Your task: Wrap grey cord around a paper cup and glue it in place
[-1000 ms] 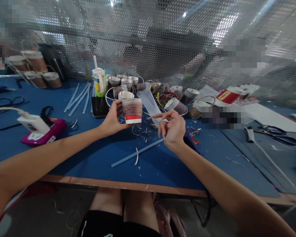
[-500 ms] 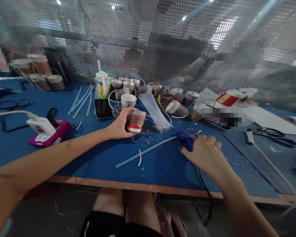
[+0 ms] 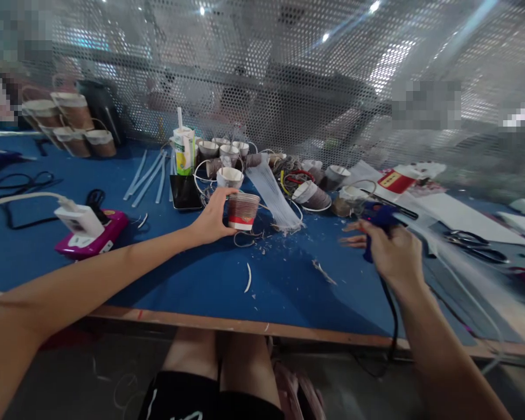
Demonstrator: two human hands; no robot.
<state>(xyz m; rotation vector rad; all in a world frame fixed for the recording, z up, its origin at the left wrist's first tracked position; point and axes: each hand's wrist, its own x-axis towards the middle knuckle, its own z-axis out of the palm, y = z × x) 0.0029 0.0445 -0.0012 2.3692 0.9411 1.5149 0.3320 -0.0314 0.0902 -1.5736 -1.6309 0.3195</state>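
My left hand [image 3: 212, 219] is closed round the side of a small cup [image 3: 244, 211], wound with brown cord above a red and white band. It holds the cup tilted over the blue table. On the right, my right hand [image 3: 391, 251] grips a blue glue gun [image 3: 381, 224], lifted above the table, with a black cable hanging down. The gun and the fingers are blurred. A curved white scrap [image 3: 248, 278] and a frayed bit of fibre [image 3: 324, 272] lie between my hands.
Behind stand white cups [image 3: 230, 177], cords and a drink carton [image 3: 184, 153] beside a black phone [image 3: 185, 192]. Clear glue sticks [image 3: 149, 182] and a purple power strip [image 3: 91, 234] are left. Scissors [image 3: 476, 244] lie right. Brown cups [image 3: 72, 111] stand back left.
My right hand has taken up the glue gun and lifted it to the right, together with the long glue stick that lay across the table. My left hand still holds the cup, nearly unmoved.
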